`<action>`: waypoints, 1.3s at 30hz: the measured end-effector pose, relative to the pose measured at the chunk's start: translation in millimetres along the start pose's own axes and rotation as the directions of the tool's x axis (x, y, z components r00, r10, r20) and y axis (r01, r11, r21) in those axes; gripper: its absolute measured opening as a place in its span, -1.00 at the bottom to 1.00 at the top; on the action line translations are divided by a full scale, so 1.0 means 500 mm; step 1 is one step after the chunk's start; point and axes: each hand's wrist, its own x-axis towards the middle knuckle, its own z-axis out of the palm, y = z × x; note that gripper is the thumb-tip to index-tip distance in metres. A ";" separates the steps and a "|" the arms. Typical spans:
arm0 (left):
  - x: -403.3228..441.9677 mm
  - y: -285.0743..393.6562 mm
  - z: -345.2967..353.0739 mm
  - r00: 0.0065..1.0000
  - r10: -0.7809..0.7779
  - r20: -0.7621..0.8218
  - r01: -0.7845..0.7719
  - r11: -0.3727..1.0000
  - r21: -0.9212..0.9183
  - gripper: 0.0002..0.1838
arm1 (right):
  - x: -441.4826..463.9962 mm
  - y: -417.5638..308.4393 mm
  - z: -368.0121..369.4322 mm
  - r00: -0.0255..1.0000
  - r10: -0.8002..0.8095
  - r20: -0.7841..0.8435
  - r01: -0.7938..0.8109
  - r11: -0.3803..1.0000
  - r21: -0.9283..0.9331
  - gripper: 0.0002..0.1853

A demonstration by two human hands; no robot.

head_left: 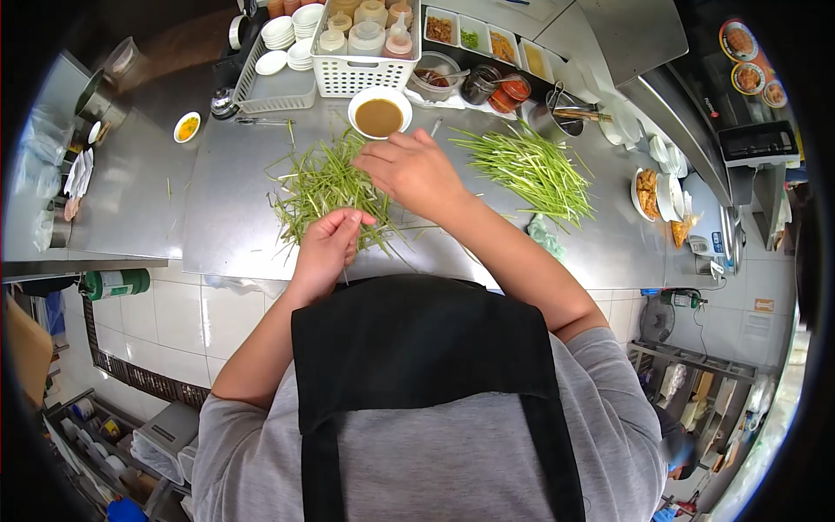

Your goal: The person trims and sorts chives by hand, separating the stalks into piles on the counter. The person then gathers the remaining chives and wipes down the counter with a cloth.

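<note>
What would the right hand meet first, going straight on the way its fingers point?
The right hand would probably meet the tangled pile of green stalks first, though its height above them is unclear.

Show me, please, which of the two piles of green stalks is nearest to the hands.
The tangled pile on the left: the left hand and right hand are at it. The neater, aligned pile lies apart on the right.
</note>
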 end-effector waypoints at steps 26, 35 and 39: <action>0.034 -0.027 0.005 0.953 0.292 -0.079 -0.301 0.945 -0.131 -0.64 | -0.100 -0.085 0.035 0.873 0.300 0.385 -0.488 0.529 0.694 -0.83; 0.017 0.016 -0.014 0.946 0.242 -0.216 -0.240 0.970 0.036 -0.44 | -0.291 0.237 -0.151 0.828 0.455 -0.329 -0.548 0.527 -0.650 -0.81; 0.024 0.006 -0.018 0.936 0.235 -0.261 -0.244 0.970 -0.002 -0.47 | -0.277 0.174 -0.111 0.813 0.567 -0.128 -0.578 0.762 -0.292 -0.85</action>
